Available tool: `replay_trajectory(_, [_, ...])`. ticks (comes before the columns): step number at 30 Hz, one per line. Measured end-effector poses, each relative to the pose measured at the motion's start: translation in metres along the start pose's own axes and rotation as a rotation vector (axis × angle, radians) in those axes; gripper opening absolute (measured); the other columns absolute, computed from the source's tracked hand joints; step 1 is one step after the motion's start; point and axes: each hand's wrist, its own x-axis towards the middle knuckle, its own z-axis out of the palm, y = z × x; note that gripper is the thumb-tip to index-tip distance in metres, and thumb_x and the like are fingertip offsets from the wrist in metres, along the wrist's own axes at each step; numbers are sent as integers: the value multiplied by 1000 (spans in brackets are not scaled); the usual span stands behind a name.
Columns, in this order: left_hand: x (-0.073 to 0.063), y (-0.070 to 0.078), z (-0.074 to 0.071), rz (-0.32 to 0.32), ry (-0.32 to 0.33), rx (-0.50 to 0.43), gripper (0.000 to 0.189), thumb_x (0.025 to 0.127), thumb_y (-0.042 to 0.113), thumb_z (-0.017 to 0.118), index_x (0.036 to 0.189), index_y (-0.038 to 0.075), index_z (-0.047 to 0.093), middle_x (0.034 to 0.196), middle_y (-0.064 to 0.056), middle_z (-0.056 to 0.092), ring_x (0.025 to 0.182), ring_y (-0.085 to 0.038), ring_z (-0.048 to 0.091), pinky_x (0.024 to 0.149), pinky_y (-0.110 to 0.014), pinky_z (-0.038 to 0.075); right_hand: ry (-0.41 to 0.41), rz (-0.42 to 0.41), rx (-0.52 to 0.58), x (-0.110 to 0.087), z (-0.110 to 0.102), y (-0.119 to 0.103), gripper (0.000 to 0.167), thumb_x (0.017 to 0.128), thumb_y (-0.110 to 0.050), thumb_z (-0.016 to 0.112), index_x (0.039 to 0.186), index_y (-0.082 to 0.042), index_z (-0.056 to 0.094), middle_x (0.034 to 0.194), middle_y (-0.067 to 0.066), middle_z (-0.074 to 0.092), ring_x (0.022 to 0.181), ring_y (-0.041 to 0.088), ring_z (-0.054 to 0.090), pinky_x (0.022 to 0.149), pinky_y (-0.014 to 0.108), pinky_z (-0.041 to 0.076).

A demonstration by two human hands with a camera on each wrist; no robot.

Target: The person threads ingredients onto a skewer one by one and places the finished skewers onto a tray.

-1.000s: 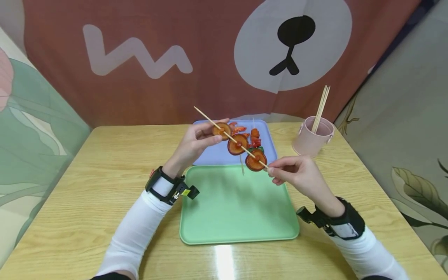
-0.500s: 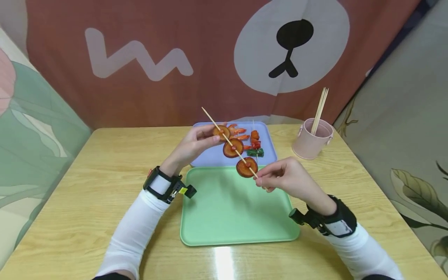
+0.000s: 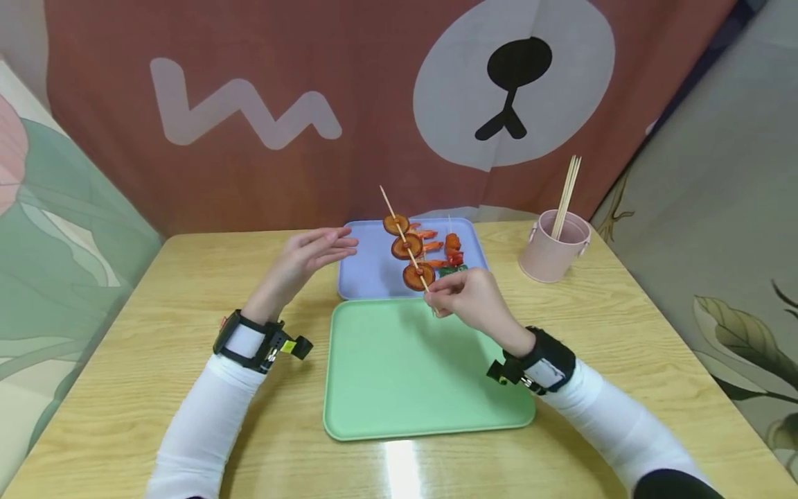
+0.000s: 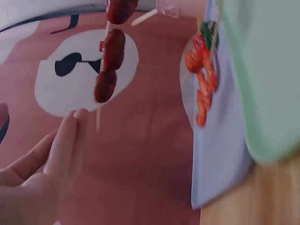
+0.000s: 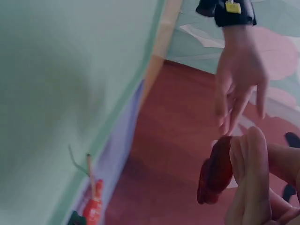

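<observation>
My right hand [image 3: 464,294] pinches the lower end of a bamboo skewer [image 3: 387,201] that carries three round brown slices [image 3: 405,247] resembling mushroom caps. The skewer tilts up and away over the blue tray [image 3: 364,277]. In the left wrist view the slices [image 4: 112,49] show edge-on, in a row. My left hand [image 3: 305,258] is off the skewer, fingers straight, near the blue tray's left edge. From the right wrist, the left hand [image 5: 241,77] appears beyond the dark slices [image 5: 218,166]. Behind the held skewer lie orange shrimp [image 3: 428,235], partly hidden.
A second skewer with orange, red and green pieces [image 3: 454,252] lies on the blue tray's right side. In front stands a green tray [image 3: 424,374]. At the back right of the wooden table [image 3: 249,277], a pink bucket [image 3: 545,260] holds several bare skewers [image 3: 566,197].
My left hand has let go of the skewer and drawn back left, its fingers straightening. My right hand has moved left and slightly up, turning the skewer steeper.
</observation>
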Motion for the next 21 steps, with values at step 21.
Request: replay_trajectory(21, [-77,-6,-54,-63,228,485,41,97,33,53,123,1,58,116,-10,67,99,-10,64,83,-24,53,8,196,-85,67,43,26,14,76,-17,80,81,-5,76,71,8,73,54,12,68,58,27,57])
